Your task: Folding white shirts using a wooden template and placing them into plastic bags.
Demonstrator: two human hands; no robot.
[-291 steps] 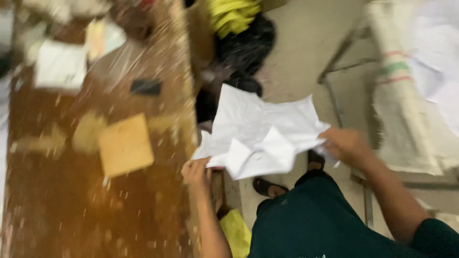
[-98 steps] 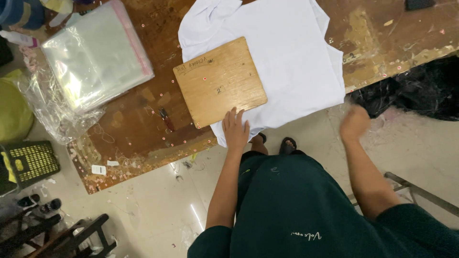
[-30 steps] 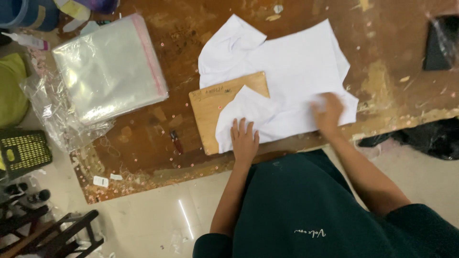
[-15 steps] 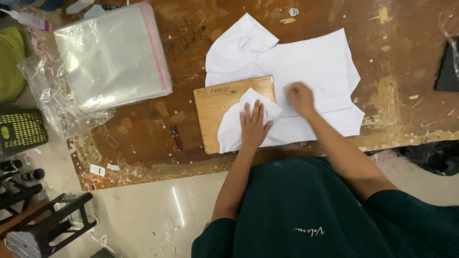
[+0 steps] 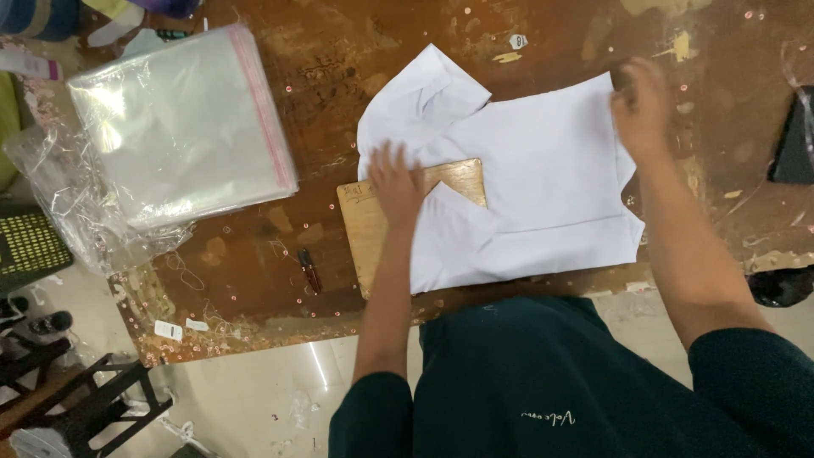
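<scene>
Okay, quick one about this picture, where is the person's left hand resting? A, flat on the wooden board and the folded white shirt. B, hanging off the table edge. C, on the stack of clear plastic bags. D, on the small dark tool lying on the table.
A: the left hand lies flat where the wooden board meets the white shirt, apart from the clear plastic bags and the small dark tool.

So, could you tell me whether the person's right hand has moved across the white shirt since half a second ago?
Yes. The right hand has gone from beside the wooden board out to the far right edge of the white shirt.
</scene>
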